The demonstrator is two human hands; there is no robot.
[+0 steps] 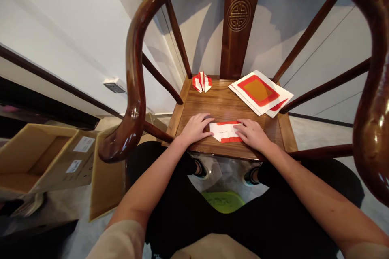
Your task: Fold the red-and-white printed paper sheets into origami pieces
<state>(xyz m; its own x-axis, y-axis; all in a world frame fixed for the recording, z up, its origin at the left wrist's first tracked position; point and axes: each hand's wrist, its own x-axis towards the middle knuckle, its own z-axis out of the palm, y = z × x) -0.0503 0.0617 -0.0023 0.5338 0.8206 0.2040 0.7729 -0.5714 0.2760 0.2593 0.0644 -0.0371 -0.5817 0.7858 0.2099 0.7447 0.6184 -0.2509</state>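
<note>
A folded strip of white paper with red edges lies near the front of the wooden chair seat, creased along its length. My left hand rests at the paper's left end, thumb and fingers apart, fingertips at the edge. On the right end, my right hand lies with spread fingers over the paper and hides part of it. A small folded red-and-white paper piece stands at the seat's back left. At the back right lie flat white sheets with a red-bordered orange square.
The chair's curved armrest arches around the seat, with a carved backrest slat behind. Open cardboard boxes stand on the floor at left. A green container sits below, between the legs. A socket is on the wall.
</note>
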